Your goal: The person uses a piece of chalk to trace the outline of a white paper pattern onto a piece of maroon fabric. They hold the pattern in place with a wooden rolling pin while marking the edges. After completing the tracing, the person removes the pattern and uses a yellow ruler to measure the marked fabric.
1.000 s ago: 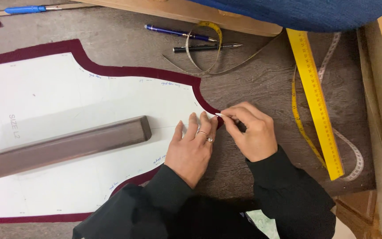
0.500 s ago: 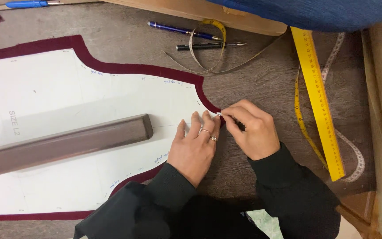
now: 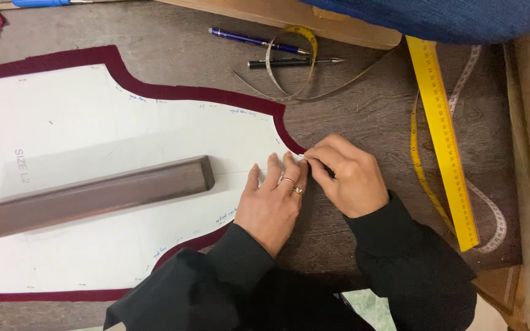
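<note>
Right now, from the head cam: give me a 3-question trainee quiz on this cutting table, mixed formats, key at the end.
1. True or false: the left hand lies flat on the white paper pattern.
2. What lies on the pattern as a weight? A) the yellow ruler B) the long dark wooden block C) the blue pen
3. Fill in: the right hand pinches at the pattern's pointed corner, where the ______ fabric shows as a border around the paper.

Key: 1 true; 2 B; 3 maroon.
</note>
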